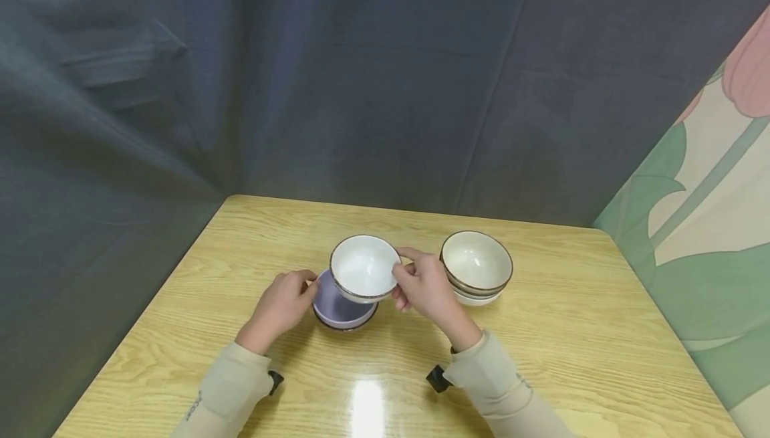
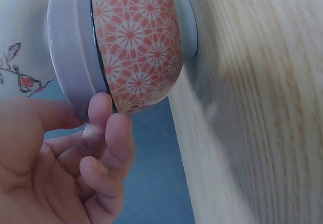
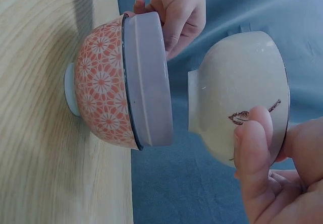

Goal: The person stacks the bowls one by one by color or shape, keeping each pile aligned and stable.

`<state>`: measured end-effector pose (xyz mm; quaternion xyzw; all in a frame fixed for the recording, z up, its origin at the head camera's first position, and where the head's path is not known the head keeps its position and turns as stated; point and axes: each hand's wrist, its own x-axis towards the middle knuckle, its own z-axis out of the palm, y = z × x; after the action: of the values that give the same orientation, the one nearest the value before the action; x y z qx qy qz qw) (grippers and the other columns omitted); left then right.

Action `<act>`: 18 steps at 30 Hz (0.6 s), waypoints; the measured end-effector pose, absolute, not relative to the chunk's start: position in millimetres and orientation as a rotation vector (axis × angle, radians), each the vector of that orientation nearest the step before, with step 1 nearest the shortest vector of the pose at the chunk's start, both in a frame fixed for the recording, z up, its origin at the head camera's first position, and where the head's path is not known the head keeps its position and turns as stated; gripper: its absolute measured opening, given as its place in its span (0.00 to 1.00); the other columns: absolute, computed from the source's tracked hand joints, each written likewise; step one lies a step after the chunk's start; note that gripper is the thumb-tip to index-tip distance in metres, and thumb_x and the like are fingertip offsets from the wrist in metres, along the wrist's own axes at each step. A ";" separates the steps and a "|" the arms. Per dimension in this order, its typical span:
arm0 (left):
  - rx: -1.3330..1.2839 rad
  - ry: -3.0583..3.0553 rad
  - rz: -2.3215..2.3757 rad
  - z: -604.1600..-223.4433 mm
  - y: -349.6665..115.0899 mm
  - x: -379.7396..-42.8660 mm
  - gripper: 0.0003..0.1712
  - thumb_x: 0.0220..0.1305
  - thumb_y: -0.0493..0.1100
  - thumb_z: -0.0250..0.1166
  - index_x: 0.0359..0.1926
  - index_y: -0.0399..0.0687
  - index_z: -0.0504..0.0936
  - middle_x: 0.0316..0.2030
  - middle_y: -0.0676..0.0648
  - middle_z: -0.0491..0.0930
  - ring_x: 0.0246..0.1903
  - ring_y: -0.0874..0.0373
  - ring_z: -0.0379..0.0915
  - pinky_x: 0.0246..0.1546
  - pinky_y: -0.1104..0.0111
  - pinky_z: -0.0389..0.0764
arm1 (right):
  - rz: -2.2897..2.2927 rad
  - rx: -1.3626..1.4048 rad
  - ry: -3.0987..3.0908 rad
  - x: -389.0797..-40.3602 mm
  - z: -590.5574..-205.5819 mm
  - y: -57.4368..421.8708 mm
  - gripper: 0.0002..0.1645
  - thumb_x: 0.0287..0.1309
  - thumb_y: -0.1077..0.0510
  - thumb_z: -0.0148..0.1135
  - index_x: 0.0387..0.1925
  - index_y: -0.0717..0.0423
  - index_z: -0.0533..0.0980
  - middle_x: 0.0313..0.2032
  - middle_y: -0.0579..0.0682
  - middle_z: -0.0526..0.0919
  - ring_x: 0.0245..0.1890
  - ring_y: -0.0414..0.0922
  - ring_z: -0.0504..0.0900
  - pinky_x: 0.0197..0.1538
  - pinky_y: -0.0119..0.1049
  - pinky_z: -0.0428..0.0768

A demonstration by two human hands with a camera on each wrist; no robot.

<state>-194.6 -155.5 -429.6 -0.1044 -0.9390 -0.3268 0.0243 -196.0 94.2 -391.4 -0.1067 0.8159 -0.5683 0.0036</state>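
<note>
My right hand [image 1: 428, 284] pinches a white bowl [image 1: 361, 267] by its right rim, thumb inside and fingers against the outer wall. The bowl hangs above a lavender bowl [image 1: 337, 303], and in the right wrist view its foot is apart from the rim below. A dark sprig pattern decorates the white bowl's outside. Nested in a red bowl with white flowers [image 2: 139, 42], the lavender bowl stands on the table. My left hand [image 1: 284, 305] pinches the lavender bowl's left rim, its fingertips [image 2: 119, 130] also at the red bowl's edge.
To the right of my right hand stands a stack of cream bowls [image 1: 477, 261] with dark rims. The wooden table [image 1: 577, 331] ends at a dark grey curtain [image 1: 385, 90]. A flower-patterned cloth [image 1: 716, 224] hangs on the right.
</note>
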 end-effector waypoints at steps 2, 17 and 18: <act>-0.317 -2.892 -1.006 -428.3 -155.8 -194.2 0.15 0.66 0.42 0.52 0.43 0.38 0.80 0.14 0.51 0.75 0.13 0.61 0.66 0.12 0.66 0.69 | -1.783 -0.351 2.553 -195.6 -391.1 92.5 0.23 0.58 0.63 0.50 0.56 0.62 0.69 0.13 0.59 0.79 0.07 0.49 0.75 0.14 0.49 0.80; -0.271 -2.695 -1.315 -415.6 -162.8 -190.0 0.34 0.71 0.60 0.34 0.48 0.41 0.79 0.18 0.44 0.77 0.13 0.56 0.69 0.14 0.62 0.71 | -1.723 -0.448 2.535 -195.0 -398.0 82.3 0.22 0.59 0.63 0.51 0.56 0.58 0.70 0.14 0.63 0.79 0.06 0.47 0.74 0.11 0.44 0.79; -0.274 -2.696 -1.308 -414.7 -161.9 -189.1 0.35 0.71 0.61 0.34 0.44 0.41 0.80 0.19 0.44 0.77 0.13 0.56 0.69 0.14 0.62 0.71 | -1.714 -0.448 2.542 -195.4 -398.8 81.6 0.22 0.59 0.63 0.50 0.56 0.58 0.70 0.13 0.62 0.79 0.06 0.47 0.74 0.11 0.44 0.79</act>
<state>-189.1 -161.9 -414.7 -0.0910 -0.8939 -0.4338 0.0662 -195.4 81.6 -398.8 -0.1447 0.8202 -0.5530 0.0215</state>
